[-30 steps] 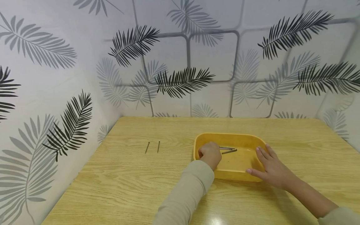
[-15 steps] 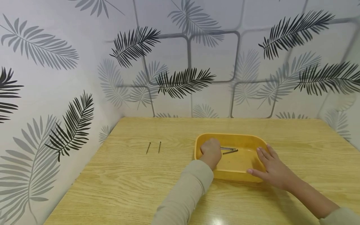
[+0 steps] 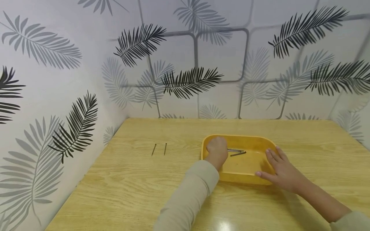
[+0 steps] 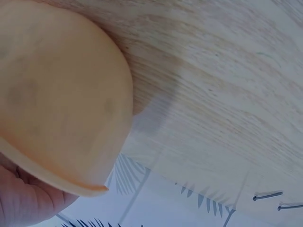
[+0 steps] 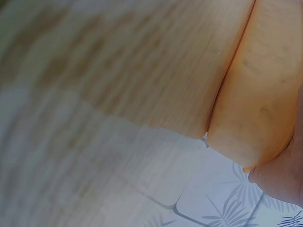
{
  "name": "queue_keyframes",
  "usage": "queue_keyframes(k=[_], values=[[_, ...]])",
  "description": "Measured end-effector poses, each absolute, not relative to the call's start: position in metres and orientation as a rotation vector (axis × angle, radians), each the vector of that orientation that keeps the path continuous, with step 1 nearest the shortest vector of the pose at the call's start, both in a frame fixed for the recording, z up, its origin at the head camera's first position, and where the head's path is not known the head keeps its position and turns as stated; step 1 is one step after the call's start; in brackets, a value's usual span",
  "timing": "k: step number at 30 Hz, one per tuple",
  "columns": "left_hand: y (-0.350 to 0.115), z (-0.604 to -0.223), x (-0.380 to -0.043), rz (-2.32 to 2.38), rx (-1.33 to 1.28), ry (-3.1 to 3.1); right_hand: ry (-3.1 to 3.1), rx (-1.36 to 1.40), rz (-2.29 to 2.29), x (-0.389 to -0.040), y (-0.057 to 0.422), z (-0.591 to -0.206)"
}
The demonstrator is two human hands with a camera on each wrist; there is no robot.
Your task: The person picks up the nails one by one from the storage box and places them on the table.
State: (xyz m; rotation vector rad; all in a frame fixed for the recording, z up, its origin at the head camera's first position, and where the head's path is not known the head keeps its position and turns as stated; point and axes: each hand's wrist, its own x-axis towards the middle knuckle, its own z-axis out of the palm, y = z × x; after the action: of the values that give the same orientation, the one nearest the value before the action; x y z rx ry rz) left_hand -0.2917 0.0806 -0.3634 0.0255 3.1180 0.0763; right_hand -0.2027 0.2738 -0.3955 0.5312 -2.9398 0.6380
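My left hand reaches into the left end of a yellow plastic tray, its fingers bent downward. Their tips are hidden behind the back of the hand, so I cannot tell whether they pinch anything. Several dark metal nails lie on the tray floor just right of that hand. My right hand rests against the tray's right end, fingers spread over the rim and thumb at the front corner. In the left wrist view, the tray's outer wall covers most of the left hand.
Two nails, a left one and a right one, lie apart, roughly parallel, on the wooden table left of the tray. A leaf-patterned wall stands along the table's back and left sides.
The left hand has shifted only slightly within the tray's left end. The right hand stays at the right end. The view has moved a little; the nails on the table lie as before.
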Motion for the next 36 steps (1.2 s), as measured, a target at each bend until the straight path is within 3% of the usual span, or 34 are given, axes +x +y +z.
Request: queue_keyframes(k=[19,36], values=[[0.063,-0.344,-0.293,0.053,0.107,3.229,-2.941,0.521,0.628,-0.203,0.274,-0.396],[0.040,-0.337,-0.304,0.234,-0.018,3.223,-2.938,0.522,0.625,-0.204,0.274,-0.396]])
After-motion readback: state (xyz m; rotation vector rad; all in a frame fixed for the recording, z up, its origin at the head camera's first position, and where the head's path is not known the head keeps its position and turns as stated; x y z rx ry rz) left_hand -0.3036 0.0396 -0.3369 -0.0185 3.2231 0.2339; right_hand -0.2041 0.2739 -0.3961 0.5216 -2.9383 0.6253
